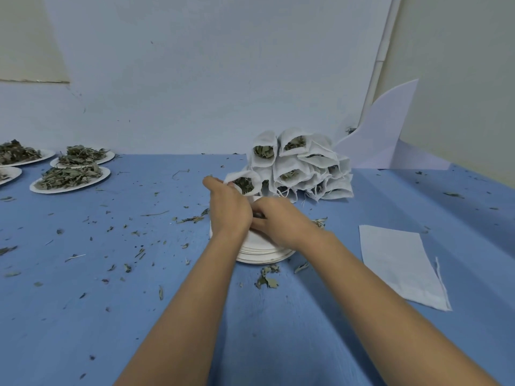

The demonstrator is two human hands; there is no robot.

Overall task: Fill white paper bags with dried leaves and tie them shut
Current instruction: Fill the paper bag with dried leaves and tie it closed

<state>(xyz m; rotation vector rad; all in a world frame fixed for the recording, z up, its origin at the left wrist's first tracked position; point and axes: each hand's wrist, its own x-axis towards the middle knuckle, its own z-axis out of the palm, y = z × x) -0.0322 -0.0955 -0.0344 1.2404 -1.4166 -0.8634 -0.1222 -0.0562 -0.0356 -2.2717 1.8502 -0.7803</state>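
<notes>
1. Two bare forearms come in from the bottom edge, cut off below the elbows. They meet over the blue tabletop [83,316], which is strewn with leaf crumbs.
2. At four o'clock from the hands, well apart from them, flat empty bags [404,266] lie stacked. How many there are cannot be told.
3. A stack of paper plates [264,254] sits under the hands, which hide most of it; only the near rim shows.
4. The right hand [278,222] has its fingers curled in against the left hand [228,210]. What they hold, if anything, is hidden.
5. The left hand pinches the rim of an open bag [257,181] at its twelve o'clock. The mouth faces the camera, with dried leaves [245,186] inside, and the bag's lower body is hidden behind both hands.
6. Just beyond, at one o'clock, a pile of filled bags [306,168] lies with mouths open and strings dangling. Whether it touches the held bag is unclear.
7. At ten o'clock, well apart, stand heaped plates [104,176] of leaves, the leftmost cut by the frame edge.
8. At two o'clock a white sheet [384,135] leans against the wall.
</notes>
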